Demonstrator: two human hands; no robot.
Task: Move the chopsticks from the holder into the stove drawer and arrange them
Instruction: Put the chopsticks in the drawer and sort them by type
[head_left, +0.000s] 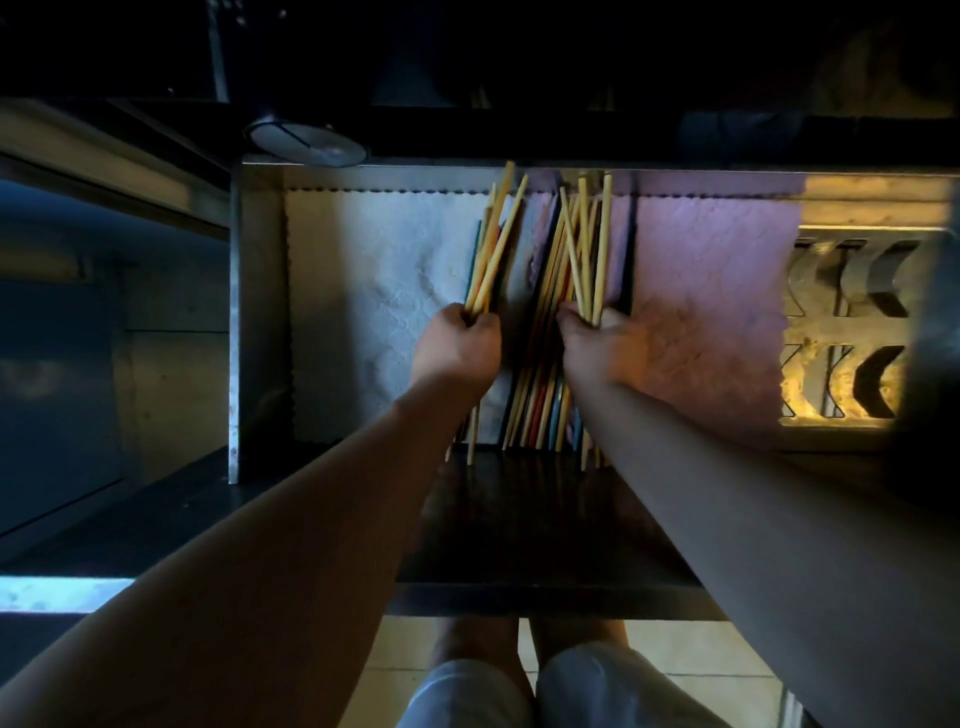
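At the far left of the frame stands the grey metal side wall of the open stove drawer (240, 332). Next to it, a white bumpy cloth liner (374, 312) covers the left part of the drawer floor.

In the middle, the person's left hand (457, 348) is closed in a fist around a small bunch of pale yellow wooden chopsticks (496, 244). The sticks fan out toward the top of the frame, and their tips reach the back wall. Between the two hands lies a pile of coloured and wooden chopsticks (540, 374), flat on the drawer floor and running from front to back.

Just right of the pile, the right hand (602, 348) is also closed tight, around a bigger bunch of yellow wooden chopsticks (584, 249), some of them crossed. A pink bumpy cloth liner (711, 312) lies under it.

The holder cannot be seen.

The sticks look light, thin, stiff and smooth, so they may slip or roll. Holding each bunch near the middle should keep it together.
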